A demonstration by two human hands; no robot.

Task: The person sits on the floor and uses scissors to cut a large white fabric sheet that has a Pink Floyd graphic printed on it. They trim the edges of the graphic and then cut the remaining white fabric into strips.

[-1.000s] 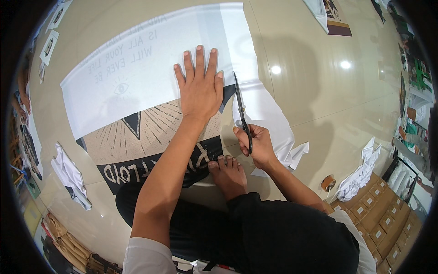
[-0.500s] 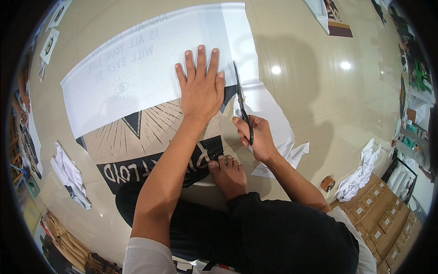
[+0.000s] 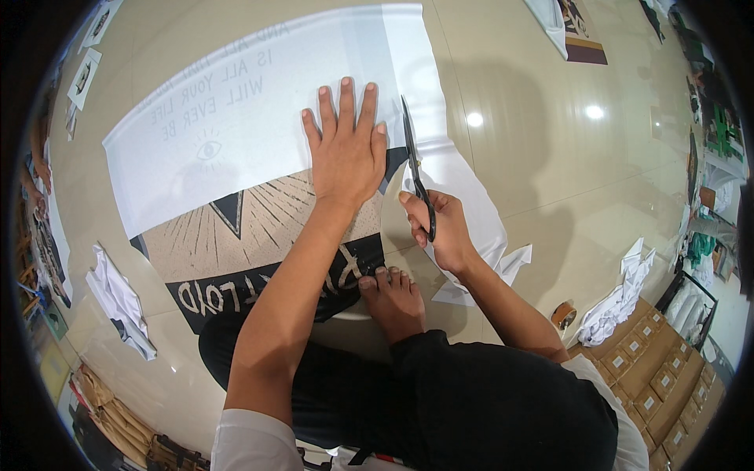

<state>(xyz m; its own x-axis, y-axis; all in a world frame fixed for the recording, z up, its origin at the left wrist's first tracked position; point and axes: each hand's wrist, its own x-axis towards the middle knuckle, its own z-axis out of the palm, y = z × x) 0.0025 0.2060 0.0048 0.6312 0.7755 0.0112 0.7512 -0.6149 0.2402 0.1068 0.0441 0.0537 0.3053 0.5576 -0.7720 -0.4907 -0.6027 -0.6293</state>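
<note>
A large white cloth (image 3: 259,102) is spread on the tiled floor, its near part folded back to show a printed side in beige and black (image 3: 204,243). My left hand (image 3: 345,153) lies flat on the cloth with its fingers spread. To its right, my right hand (image 3: 444,228) grips black-handled scissors (image 3: 417,169). The blades point away from me and sit at the cloth's right side, along a dark printed border. A loose white strip of cloth (image 3: 463,192) hangs off to the right of the blades. My bare foot (image 3: 395,302) rests beside the cloth's near edge.
Crumpled white cloth pieces lie at the left (image 3: 119,294) and right (image 3: 620,294). A roll of brown tape (image 3: 563,315) sits near cardboard boxes (image 3: 656,385). Another printed cloth (image 3: 577,31) is at the far right. Another person's hands (image 3: 41,177) show at the left rim.
My right hand and the scissors have moved slightly away from me along the cloth, and the blades look a little closer together. My left hand has stayed in place.
</note>
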